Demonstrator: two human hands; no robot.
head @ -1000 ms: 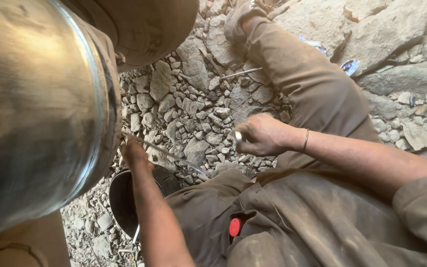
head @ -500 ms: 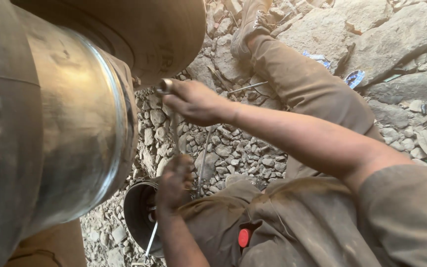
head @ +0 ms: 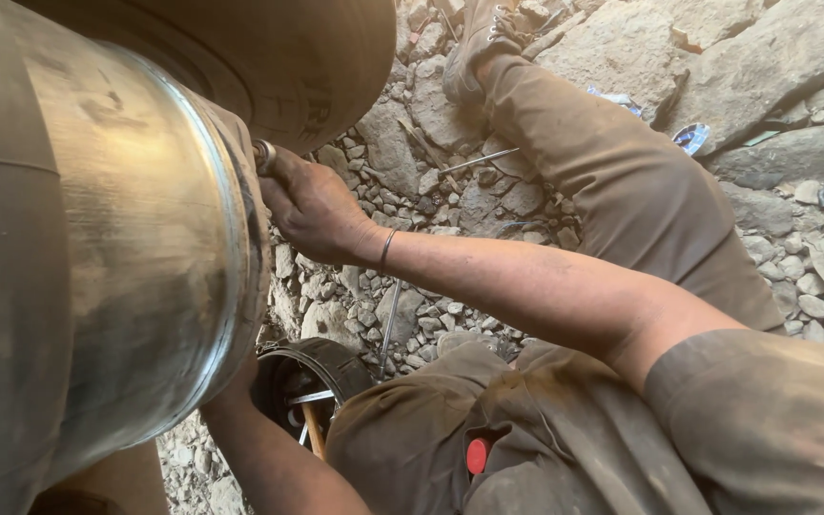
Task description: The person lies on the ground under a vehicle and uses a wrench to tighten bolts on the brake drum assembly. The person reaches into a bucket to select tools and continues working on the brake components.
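Right hand point(head: 309, 202) pinches a small round metal fitting point(head: 264, 153) at the rim of the large dull steel drum point(head: 126, 286), twelve o'clock of the hand; left hand hidden behind the drum, grip undeterminable; seating step judged underway.

We are outdoors at a rough roadside or quarry-like repair spot, not a workshop: bare rocky ground point(head: 431, 205) of grey stones and rubble lies beside the big metal wheel drum point(head: 135, 286). A long metal rod point(head: 477, 161) lies among the stones beyond the drum, and a dark tool bucket point(head: 312, 377) sits just below it.
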